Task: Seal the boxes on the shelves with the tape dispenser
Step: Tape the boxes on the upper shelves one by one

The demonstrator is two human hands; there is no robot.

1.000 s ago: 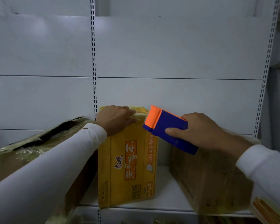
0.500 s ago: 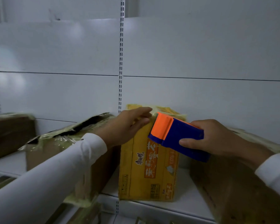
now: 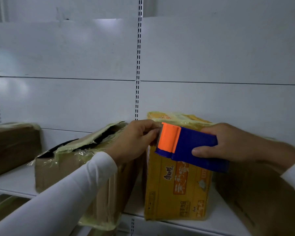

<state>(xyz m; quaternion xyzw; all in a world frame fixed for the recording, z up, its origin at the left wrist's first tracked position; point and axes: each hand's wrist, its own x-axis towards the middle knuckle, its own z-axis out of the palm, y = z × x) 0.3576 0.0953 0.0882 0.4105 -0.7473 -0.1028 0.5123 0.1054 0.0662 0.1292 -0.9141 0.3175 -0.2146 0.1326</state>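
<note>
A blue tape dispenser (image 3: pixel 194 149) with an orange front is gripped by my right hand (image 3: pixel 228 142), level with the top front edge of a yellow printed box (image 3: pixel 177 188) standing upright on the white shelf (image 3: pixel 12 183). My left hand (image 3: pixel 134 142) has its fingers curled at the dispenser's toothed orange end, pinching there; the tape itself is too hidden to make out. Left of the yellow box sits a brown box (image 3: pixel 71 169) with a torn, gaping top under wrinkled clear tape.
Another brown box (image 3: pixel 12 147) lies at the far left of the shelf. A large brown box (image 3: pixel 262 198) fills the lower right under my right arm. White back panels and slotted uprights (image 3: pixel 138 65) rise behind the shelf.
The view has swung left, showing more of the left boxes. My left hand left the yellow box's top and closed its fingers at the dispenser's orange end. My right hand keeps its grip.
</note>
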